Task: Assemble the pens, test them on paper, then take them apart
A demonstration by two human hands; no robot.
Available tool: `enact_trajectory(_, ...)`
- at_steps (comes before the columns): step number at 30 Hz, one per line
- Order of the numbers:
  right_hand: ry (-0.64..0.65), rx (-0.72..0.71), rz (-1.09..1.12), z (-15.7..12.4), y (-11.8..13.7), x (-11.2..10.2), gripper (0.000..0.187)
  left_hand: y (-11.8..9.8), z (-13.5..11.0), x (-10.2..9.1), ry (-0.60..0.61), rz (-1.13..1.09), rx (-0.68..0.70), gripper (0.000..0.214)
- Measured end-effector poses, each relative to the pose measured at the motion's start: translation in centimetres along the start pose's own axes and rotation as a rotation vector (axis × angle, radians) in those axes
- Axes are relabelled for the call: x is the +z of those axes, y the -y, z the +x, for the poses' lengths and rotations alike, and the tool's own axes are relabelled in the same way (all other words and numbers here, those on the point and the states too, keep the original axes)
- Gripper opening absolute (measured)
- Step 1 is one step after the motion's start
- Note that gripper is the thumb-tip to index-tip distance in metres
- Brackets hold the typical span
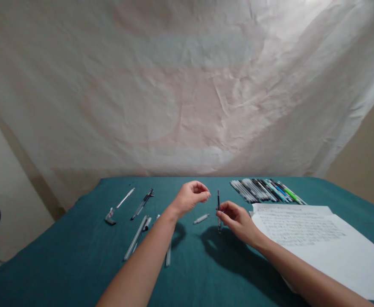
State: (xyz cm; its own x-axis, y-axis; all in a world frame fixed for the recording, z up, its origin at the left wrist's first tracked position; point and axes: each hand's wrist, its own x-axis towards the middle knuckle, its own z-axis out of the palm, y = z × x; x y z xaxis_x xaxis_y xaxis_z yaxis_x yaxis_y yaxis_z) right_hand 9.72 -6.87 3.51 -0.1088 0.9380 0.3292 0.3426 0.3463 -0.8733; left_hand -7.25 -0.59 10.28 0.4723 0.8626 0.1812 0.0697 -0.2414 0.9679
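Observation:
Between the thumb and fingers of my right hand (235, 217) a thin dark pen refill (218, 199) is held upright above the cloth. My left hand (191, 197) hovers just to its left, thumb and fingertips pinched together; whatever is between them is too small to make out. On the cloth below and between the hands lies a short clear pen part (201, 219). Left of my left forearm rest clear pen barrels (135, 238), and another barrel (168, 255) is partly hidden by that arm.
Several pens (267, 190) lie in a row at the back right. Sheets of handwritten paper (305, 230) cover the right side of the green cloth (78, 264). Farther left are dark-tipped refills (142, 204), a white thin stick (125, 198) and a small dark-and-clear object (110, 217).

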Motion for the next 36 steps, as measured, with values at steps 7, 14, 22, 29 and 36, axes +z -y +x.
enact_trajectory(7,0.076,-0.011,-0.012,-0.6,1.6,0.3,0.023,0.1,0.3,0.0,-0.081,-0.173,-0.031,0.035)
enact_trajectory(14,0.086,-0.022,-0.009,-0.7,2.0,0.3,0.020,0.4,0.3,0.1,-0.080,-0.198,-0.025,0.034)
enact_trajectory(22,0.082,-0.012,-0.010,-0.5,1.8,0.3,0.021,0.1,0.1,0.1,-0.056,-0.191,-0.022,0.034)
enact_trajectory(29,0.076,-0.024,0.002,-0.6,1.9,0.2,0.018,0.2,0.0,0.2,-0.041,-0.173,-0.020,0.034)
enact_trajectory(36,0.065,-0.013,0.036,-0.4,1.3,0.3,0.018,0.1,-0.2,0.8,-0.010,-0.178,0.002,0.032)
